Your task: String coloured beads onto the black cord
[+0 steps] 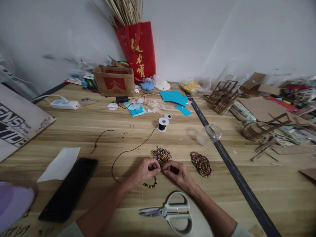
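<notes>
My left hand [146, 169] is closed in a pinch on a beaded string [150, 186], whose short row of multicoloured beads hangs in a curve below the fingers. Thumb and forefinger of my right hand [179, 173] are pressed together close to the left fingertips; whatever small thing they hold is too tiny to name. Just beyond both hands lies a pile of loose coloured beads [161, 154]. A black cord [112, 168] loops from a white spool [163, 125] round to beneath my left wrist. Green-handled scissors [165, 211] lie in front of me between my forearms.
A coiled bead strand [201, 164] lies to the right, near a clear round container [213, 132]. At left are a black phone [69, 189] and white paper [60, 163]. Small woven baskets [255, 130] stand right; a cardboard box [114, 81] and red bag [140, 52] stand behind.
</notes>
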A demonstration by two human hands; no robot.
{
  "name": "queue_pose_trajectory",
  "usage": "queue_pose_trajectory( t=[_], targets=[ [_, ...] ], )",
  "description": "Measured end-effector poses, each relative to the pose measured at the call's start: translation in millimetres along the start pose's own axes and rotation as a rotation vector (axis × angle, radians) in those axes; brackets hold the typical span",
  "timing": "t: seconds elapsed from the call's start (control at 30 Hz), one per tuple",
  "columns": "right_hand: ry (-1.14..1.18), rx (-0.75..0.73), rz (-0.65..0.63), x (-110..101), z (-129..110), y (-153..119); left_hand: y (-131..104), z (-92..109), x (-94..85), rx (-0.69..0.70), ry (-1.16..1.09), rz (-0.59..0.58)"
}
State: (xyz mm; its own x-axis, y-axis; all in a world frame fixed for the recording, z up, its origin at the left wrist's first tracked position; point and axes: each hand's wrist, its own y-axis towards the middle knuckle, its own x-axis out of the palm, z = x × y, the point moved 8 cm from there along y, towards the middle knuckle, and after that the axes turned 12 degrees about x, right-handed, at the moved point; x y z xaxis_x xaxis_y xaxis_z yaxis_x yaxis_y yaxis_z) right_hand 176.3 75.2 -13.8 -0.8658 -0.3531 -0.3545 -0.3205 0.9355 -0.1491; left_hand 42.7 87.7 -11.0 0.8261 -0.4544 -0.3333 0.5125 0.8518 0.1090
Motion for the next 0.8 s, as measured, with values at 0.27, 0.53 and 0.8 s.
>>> queue_pose_trajectory(
  t=[0.27,0.53,0.8],
  targets=[
    [-0.005,0.001,-0.002,1.1,-1.3,-0.6,0.8,2.1,-1.4,-0.011,0.030,0.007],
    [-0.001,0.008,0.004,0.9,-0.9,-0.4,0.7,-1.8,0.4,-0.021,0.017,0.009],
    [-0.005,0.002,0.012,0.2,-2.1,-0.5,0.5,4.6,-1.5,-0.022,0.016,0.000]
  ],
)
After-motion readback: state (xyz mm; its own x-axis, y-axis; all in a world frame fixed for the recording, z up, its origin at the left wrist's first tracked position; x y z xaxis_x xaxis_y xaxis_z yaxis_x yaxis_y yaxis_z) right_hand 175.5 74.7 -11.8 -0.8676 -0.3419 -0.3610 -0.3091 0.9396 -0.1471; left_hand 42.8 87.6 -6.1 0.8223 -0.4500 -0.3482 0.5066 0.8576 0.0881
